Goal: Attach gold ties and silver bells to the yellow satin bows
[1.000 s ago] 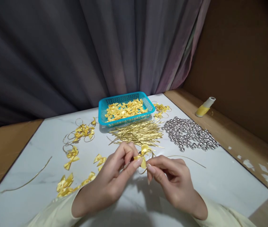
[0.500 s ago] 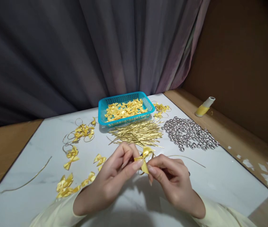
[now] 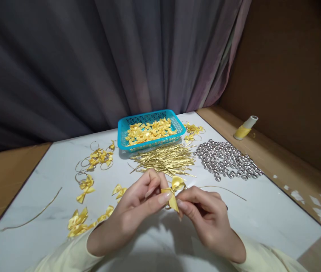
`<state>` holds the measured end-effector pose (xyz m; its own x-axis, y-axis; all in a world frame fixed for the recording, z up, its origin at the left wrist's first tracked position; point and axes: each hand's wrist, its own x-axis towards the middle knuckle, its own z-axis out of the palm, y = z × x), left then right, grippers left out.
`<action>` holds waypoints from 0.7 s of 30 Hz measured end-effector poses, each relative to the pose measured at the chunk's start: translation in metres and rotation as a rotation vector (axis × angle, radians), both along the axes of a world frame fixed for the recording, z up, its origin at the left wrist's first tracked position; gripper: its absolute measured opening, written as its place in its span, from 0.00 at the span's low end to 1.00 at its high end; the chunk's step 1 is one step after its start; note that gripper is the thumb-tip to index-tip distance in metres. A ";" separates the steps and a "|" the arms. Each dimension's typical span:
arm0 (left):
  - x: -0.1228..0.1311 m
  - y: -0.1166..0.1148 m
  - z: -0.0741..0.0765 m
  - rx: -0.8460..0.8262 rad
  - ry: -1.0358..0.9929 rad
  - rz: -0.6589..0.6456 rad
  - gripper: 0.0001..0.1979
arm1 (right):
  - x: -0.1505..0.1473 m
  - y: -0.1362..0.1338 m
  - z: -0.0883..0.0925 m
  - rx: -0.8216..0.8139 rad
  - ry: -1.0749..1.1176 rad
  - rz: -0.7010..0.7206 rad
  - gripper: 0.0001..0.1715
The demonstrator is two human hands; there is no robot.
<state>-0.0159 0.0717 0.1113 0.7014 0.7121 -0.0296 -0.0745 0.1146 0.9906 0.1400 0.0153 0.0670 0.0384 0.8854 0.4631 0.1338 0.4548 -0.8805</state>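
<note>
A yellow satin bow (image 3: 174, 193) is held up between my two hands above the table. My left hand (image 3: 141, 206) pinches its left side, thumb on top and fingers curled behind. My right hand (image 3: 205, 213) is closed at the bow's right edge, thumb and index finger pressed together there. Part of a gold tie shows beside the bow, but its path is mostly hidden by fingers. Just beyond my hands lies a heap of gold twist ties (image 3: 167, 158). Loose yellow bows (image 3: 77, 221) lie to the left of my left wrist.
A blue basket (image 3: 123, 146) of yellow bows stands at the back. Silver beads (image 3: 225, 158) are spread at right. Bows with looped ties (image 3: 99, 158) lie at left, and more behind the beads. Single ties (image 3: 37, 219) rest on the marble-patterned table. A tube with yellow ribbon (image 3: 245, 128) stands right.
The bow has tilted and shifted slightly between my fingers. Both hands keep their pinch with only small finger movements. Everything on the table lies as before.
</note>
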 end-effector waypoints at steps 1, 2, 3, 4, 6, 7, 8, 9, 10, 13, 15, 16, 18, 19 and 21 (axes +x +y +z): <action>0.000 0.000 0.001 0.009 0.005 -0.007 0.12 | 0.000 -0.001 0.000 -0.001 0.003 -0.002 0.08; 0.000 0.000 0.001 0.033 0.015 -0.012 0.12 | -0.001 -0.001 0.000 -0.004 0.005 -0.004 0.09; 0.001 -0.001 0.002 0.068 0.030 -0.015 0.12 | -0.001 -0.001 0.000 -0.007 0.008 -0.008 0.09; 0.001 -0.001 0.002 0.113 0.044 -0.015 0.11 | -0.001 -0.002 0.000 -0.012 0.008 -0.010 0.09; 0.001 -0.004 0.002 0.203 0.066 -0.001 0.11 | -0.001 -0.002 0.000 -0.029 0.005 -0.012 0.09; 0.001 -0.005 0.001 0.240 0.078 0.006 0.11 | -0.002 -0.002 -0.001 -0.037 0.005 -0.011 0.09; 0.000 -0.006 0.000 0.272 0.092 0.016 0.12 | -0.002 -0.001 -0.001 -0.042 0.008 -0.006 0.09; 0.000 -0.008 -0.001 0.296 0.108 0.026 0.12 | -0.001 -0.001 -0.002 -0.045 0.010 0.000 0.09; -0.001 -0.009 -0.002 0.319 0.129 0.033 0.12 | -0.001 -0.001 -0.002 -0.046 0.013 0.005 0.09; -0.003 -0.011 -0.003 0.390 0.168 0.006 0.12 | 0.000 0.001 -0.004 -0.032 0.006 0.019 0.09; -0.004 -0.012 -0.002 0.411 0.163 -0.021 0.11 | 0.000 0.001 -0.005 -0.011 -0.005 0.024 0.08; -0.004 -0.013 -0.002 0.400 0.158 -0.027 0.11 | 0.001 0.002 -0.005 0.003 -0.010 0.025 0.08; -0.003 -0.013 -0.001 0.333 0.150 -0.023 0.12 | 0.001 0.002 -0.006 0.029 -0.025 0.021 0.08; -0.003 -0.012 0.000 0.282 0.144 -0.023 0.12 | 0.001 0.002 -0.006 0.040 -0.029 0.017 0.08; -0.002 -0.011 0.002 0.177 0.118 -0.038 0.12 | 0.001 0.002 -0.006 0.062 -0.031 0.010 0.08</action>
<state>-0.0183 0.0605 0.1134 0.7270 0.6865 0.0100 0.0444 -0.0616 0.9971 0.1413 0.0173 0.0610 0.0144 0.8551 0.5182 0.1552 0.5101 -0.8460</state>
